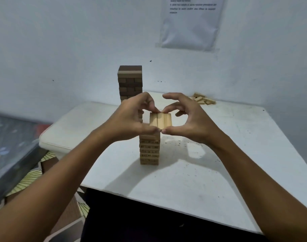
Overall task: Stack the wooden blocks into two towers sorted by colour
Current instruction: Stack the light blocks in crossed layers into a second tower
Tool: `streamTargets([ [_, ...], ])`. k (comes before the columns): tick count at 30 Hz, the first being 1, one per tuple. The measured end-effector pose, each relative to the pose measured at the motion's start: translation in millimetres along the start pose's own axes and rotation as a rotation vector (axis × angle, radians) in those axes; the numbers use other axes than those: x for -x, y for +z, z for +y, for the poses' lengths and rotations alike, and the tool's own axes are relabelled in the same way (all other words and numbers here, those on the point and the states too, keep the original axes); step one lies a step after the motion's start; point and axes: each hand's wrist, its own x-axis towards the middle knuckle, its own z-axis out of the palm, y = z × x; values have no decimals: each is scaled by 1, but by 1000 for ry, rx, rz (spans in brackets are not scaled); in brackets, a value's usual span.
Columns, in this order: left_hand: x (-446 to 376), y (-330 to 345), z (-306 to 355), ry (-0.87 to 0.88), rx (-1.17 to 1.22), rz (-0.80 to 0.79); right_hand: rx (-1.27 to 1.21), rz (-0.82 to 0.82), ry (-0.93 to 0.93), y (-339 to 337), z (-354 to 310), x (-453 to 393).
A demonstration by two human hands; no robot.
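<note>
Pinching the top layer [160,121] of the light tower [149,148] from both sides, I have my left hand [131,117] and my right hand [189,119] curled toward each other over it. My left thumb [150,131] and my right thumb [172,131] press the near edge of the layer, their tips almost meeting, and a fingertip of each hand sits on the far edge. So both hands are grasping that layer; neither is clenched on nothing, neither is let go. My other right fingers arch up, clear of the wood.

The layer is three pale blocks lying side by side, their long sides running away from me. It seems to jut a little to the right of the courses beneath, though my left hand hides that side. The light tower stands upright near the middle of the white table [219,172], its lower courses showing alternating directions.

Behind it and a little to the left, partly hidden by my left hand, rises the dark tower [130,81], upright, with one paler strip near its top. It stands close to the wall [62,49]. A loose heap of pale blocks [202,99] lies at the table's far right edge, well apart from both towers.

A sheet of paper [191,23] with printed text is taped to the wall above. A patterned floor [27,179] shows to the left.
</note>
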Motion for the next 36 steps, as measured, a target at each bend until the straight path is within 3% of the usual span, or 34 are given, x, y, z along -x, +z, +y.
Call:
streamTargets([
  [17, -1, -11, -38, -126, 121, -74, 46, -113, 68, 24, 10, -25],
  [36, 6, -4, -45, -129, 170, -79, 60, -135, 75, 29, 14, -20],
])
